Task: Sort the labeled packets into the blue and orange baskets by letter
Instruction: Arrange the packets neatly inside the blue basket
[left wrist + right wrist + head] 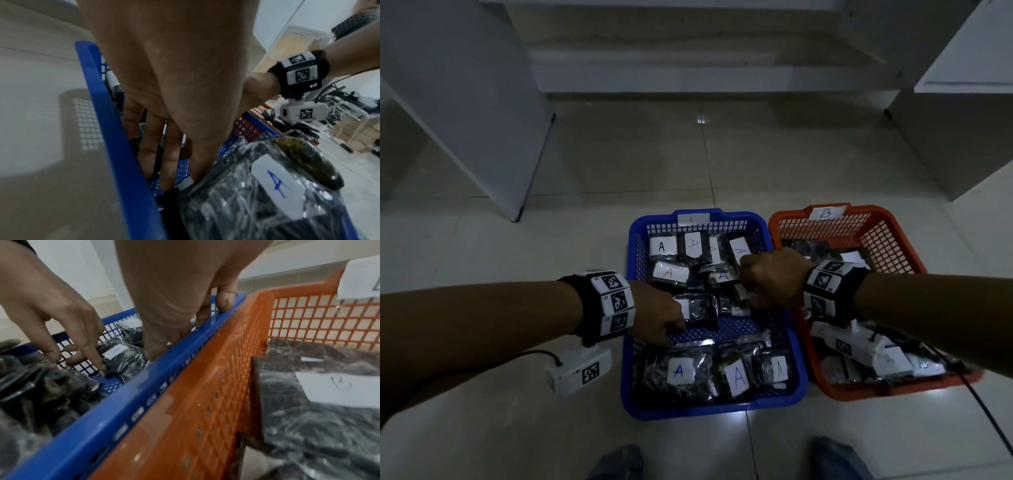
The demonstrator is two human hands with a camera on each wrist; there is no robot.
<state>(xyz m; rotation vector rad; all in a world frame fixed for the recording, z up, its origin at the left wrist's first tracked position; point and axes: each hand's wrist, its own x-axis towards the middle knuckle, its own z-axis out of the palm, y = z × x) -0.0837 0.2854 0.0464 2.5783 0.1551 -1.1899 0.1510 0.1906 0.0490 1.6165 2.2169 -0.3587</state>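
Labels first: the blue plastic lattice basket (796, 373) carries a white tag on its far rim, letter too faint to read from the head view. The orange plastic lattice basket (893, 240) just right of it, rims touching, has a tag reading "B" (827, 213).

In the blue basket the clear packets of dark contents (678, 371) all show white stickers marked "A", some in blue ink, some black, one red. In the orange one, a packet sticker reads "B" (340, 383) in the right wrist view; most of the rest sit under your right forearm and its wrist camera.

Your left hand (657, 317) is over the blue basket's left side, palm down. Its fingers (151, 149) are spread and fairly straight, tips down at the basket floor and at the edge of a dark packet with a white sticker (697, 310); I can't tell whether they pinch it or only touch it.

Your right hand (770, 277) reaches across from the orange side into the blue basket's middle, knuckles up, fingers curled down among the packets there. What they close on is hidden by the hand itself in every view, so I cannot tell if you hold anything.

Both baskets sit on a pale tiled floor (482, 428). All views are dim and blurred.
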